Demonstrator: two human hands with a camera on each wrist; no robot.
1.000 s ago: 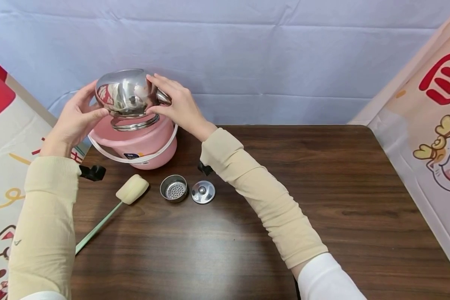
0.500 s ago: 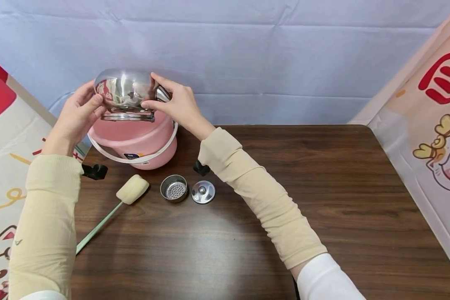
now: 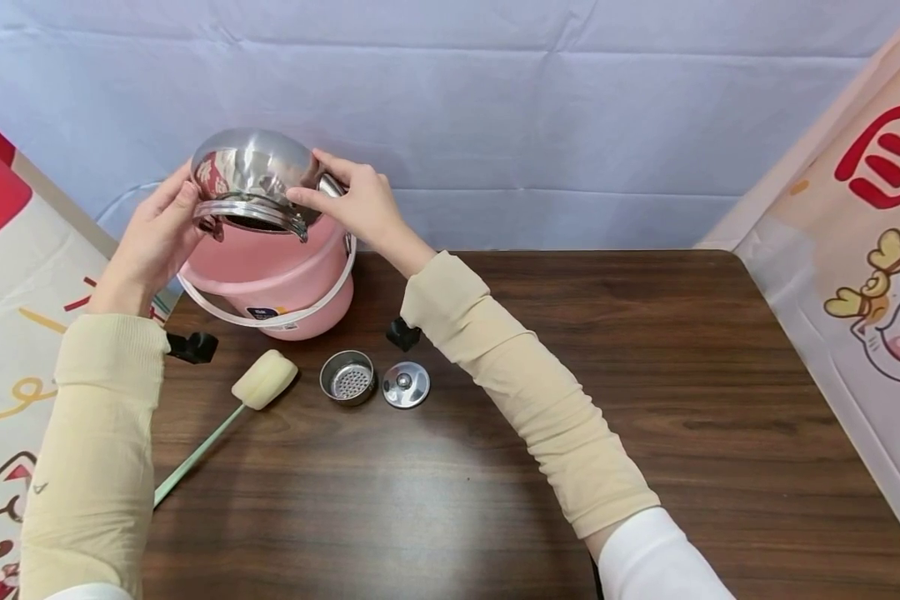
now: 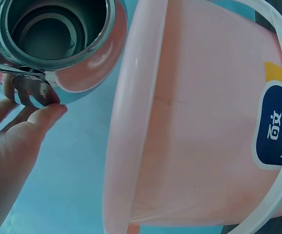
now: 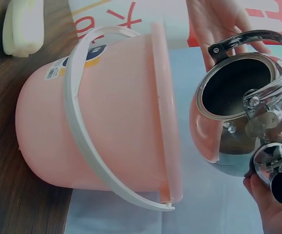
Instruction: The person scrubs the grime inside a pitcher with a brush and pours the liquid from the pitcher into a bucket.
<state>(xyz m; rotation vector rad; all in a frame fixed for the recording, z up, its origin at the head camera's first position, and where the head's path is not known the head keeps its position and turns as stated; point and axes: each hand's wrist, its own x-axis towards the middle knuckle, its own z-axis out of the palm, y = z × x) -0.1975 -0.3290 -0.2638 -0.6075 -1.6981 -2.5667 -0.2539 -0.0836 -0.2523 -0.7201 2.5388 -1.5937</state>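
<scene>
A shiny metal teapot (image 3: 258, 167) is held tipped over in the air, its round mouth facing down above the pink bucket (image 3: 318, 321). My left hand (image 3: 153, 242) grips its left side, thumb near the rim; in the left wrist view the left hand (image 4: 21, 131) has its fingers by the handle's end. On the spout side, my right hand (image 3: 367, 208) holds the body between thumb and fingers. The right wrist view shows the teapot (image 5: 214, 141) with its arched handle and short spout, the inside dark. The right palm is mostly hidden there.
On the wooden table (image 3: 645, 400), a perforated strainer (image 3: 348, 382) and a small knobbed lid (image 3: 407, 385) stand in front of the bucket. A sponge brush (image 3: 265, 379) with a green handle lies to their left. A pale cloth (image 3: 532, 150) hangs behind.
The teapot has tilted so its mouth and rim now show toward me, with the handle's ends visible. Both hands still hold it and have shifted slightly with it.
</scene>
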